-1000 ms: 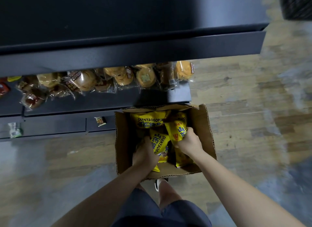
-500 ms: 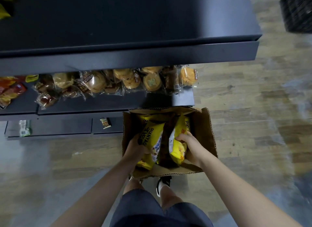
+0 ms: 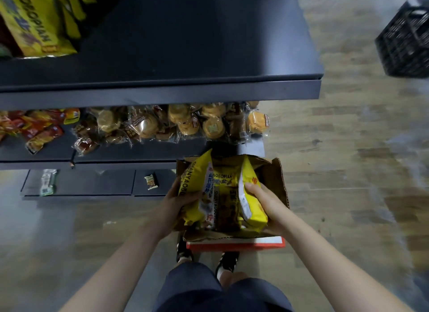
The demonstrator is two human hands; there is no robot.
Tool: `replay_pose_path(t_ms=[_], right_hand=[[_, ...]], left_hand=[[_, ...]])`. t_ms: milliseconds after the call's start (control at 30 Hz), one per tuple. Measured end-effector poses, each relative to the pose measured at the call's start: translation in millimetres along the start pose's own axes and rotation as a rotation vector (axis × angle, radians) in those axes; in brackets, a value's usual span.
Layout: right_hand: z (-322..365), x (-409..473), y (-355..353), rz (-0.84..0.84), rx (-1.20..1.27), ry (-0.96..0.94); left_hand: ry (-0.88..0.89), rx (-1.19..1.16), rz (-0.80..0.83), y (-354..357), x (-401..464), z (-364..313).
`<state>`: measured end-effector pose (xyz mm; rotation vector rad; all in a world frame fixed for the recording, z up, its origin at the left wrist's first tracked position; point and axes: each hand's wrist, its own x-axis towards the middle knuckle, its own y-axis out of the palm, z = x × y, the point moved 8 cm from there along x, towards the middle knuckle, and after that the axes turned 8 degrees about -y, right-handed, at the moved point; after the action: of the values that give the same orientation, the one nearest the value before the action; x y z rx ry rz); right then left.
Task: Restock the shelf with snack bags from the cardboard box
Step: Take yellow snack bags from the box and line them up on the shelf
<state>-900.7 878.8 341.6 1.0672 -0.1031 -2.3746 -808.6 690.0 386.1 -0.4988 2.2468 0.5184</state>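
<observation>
left hand (image 3: 173,201) is gripping one yellow snack bag (image 3: 197,191), right hand (image 3: 267,202) gripping another bag (image 3: 253,209); both are sitting over the cardboard box (image 3: 276,179), near the dark shelf (image 3: 162,56).

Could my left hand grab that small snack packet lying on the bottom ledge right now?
Probably not yet: the left hand already grips a yellow snack bag. The small packet itself lies uncovered.
</observation>
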Motion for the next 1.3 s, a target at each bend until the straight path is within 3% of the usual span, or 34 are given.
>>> replay_pose_path(t_ms=[133, 267, 600, 900, 1200, 1300], right_hand=[[50, -31, 15, -0.023, -0.282, -0.322], [101, -65, 45, -0.023, -0.38, -0.532], [203, -123, 108, -0.047, -0.428, -0.948], [279, -128, 148, -0.045, -0.366, -1.118], [319, -72, 185, -0.145, -0.367, -1.146], [333, -47, 199, -0.197, -0.355, -1.135]], left_hand=[[0.291, 0.078, -0.128, -2, -33, -43], [0.52, 0.145, -0.173, 9, -66, -80], [0.811, 0.2, -0.35, 10, -137, -145], [0.997, 0.306, -0.517, -2, -157, -230], [0.957, 0.383, -0.395, -22, -108, -298], [0.959, 0.411, -0.457, -32, -87, -330]])
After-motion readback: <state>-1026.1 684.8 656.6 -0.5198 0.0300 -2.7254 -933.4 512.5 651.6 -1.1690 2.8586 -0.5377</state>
